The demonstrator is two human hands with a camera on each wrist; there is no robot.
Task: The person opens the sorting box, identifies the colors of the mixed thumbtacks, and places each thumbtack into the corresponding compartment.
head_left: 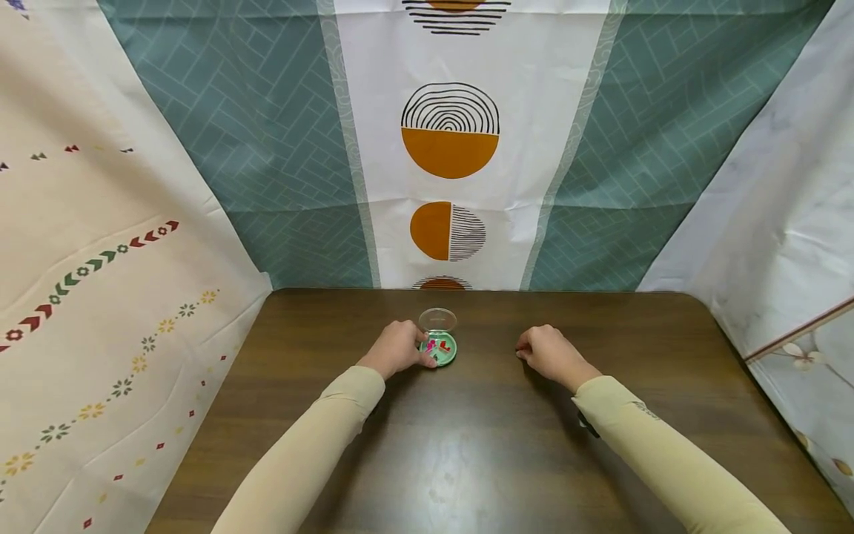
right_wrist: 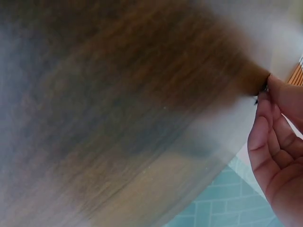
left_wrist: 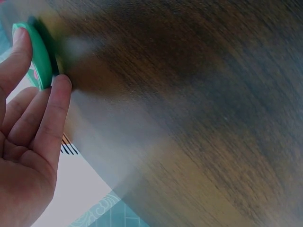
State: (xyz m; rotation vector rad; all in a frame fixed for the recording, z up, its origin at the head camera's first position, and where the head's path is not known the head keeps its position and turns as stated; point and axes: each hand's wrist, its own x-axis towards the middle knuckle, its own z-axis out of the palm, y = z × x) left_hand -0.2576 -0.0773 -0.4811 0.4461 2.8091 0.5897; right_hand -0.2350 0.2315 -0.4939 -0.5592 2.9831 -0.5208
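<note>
My left hand point(head_left: 396, 348) grips a small round green case point(head_left: 448, 357) by its left side. In the left wrist view, the thumb lies on the green rim point(left_wrist: 43, 61), with fingertips at the opposite side. The clear lid point(head_left: 437, 320) stands raised at the back of the case. Inside lie a few small red pieces point(head_left: 445, 346) and pink pieces point(head_left: 431, 345). To the right, my right hand point(head_left: 548, 356) is low over the table, thumb and fingertip pinching a tiny dark piece point(right_wrist: 263, 88). Its kind is mostly hidden by the fingertips.
Both hands work over a brown wooden table point(head_left: 440, 445) with rounded far corners. A patterned cloth point(head_left: 467, 222) hangs right behind its far edge. More light cloths, one a cream cloth point(head_left: 120, 311), hang along the left and right sides.
</note>
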